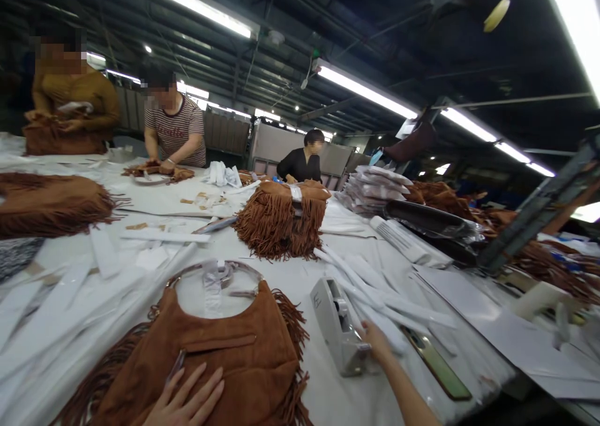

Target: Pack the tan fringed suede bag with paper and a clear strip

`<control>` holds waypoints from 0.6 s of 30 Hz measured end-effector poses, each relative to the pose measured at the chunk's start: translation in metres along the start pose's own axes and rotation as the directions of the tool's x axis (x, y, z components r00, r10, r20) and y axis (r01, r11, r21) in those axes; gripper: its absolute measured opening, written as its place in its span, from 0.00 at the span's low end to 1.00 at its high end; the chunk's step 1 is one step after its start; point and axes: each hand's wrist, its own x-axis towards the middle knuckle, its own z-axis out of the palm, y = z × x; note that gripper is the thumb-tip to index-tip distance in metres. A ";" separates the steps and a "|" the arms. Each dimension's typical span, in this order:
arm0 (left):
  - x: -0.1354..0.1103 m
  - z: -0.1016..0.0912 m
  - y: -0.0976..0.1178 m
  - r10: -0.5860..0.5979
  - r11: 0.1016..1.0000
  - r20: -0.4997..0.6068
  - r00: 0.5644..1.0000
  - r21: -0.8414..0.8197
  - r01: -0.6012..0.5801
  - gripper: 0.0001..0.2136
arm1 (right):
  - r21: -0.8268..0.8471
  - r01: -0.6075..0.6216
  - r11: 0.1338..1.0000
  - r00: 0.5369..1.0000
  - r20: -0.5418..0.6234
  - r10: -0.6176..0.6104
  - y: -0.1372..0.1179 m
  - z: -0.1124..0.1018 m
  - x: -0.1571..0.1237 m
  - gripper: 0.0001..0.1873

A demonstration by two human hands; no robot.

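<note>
A brown suede handbag with fringed sides lies flat in front of me, its handle pointing away. The handle carries a clear plastic wrapping. My left hand rests on the bag's lower front with fingers spread, beside a small zipper pull. To the bag's right stands a grey tape dispenser. At its near right end, my right hand touches it with closed fingers; whatever is pinched there is too small to make out.
A stack of fringed brown bags stands beyond. White wrapped strips and a green phone lie to the right. White paper pieces cover the left side. Several co-workers are across the table; one in a striped shirt handles a bag.
</note>
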 end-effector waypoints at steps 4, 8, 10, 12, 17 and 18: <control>0.005 -0.012 0.001 0.096 0.995 0.039 0.995 -0.003 -0.096 0.32 | -0.009 -0.008 1.000 1.000 -0.015 0.008 0.005 -0.031 -0.001 0.08; 0.007 -0.029 0.005 0.123 0.992 0.024 0.992 0.012 -0.123 0.29 | 0.115 -0.016 0.993 0.996 -0.083 0.026 -0.005 -0.066 -0.024 0.21; 0.008 -0.038 0.008 0.077 0.997 0.045 0.996 -0.033 -0.075 0.28 | 0.285 -0.007 0.959 0.998 -0.062 0.026 -0.027 -0.073 -0.044 0.28; 0.010 -0.049 0.012 -0.019 0.994 0.076 0.997 -0.107 0.027 0.28 | 0.408 0.031 0.912 0.998 0.040 -0.051 -0.060 -0.073 -0.065 0.30; 0.026 -0.076 0.025 -0.278 0.938 0.165 0.946 -0.167 0.305 0.30 | 0.360 0.235 0.903 0.898 0.274 -0.343 -0.151 -0.042 -0.093 0.25; 0.029 -0.080 0.028 -0.296 0.936 0.173 0.939 -0.142 0.322 0.27 | 0.364 0.270 0.891 0.873 0.299 -0.386 -0.166 -0.033 -0.092 0.25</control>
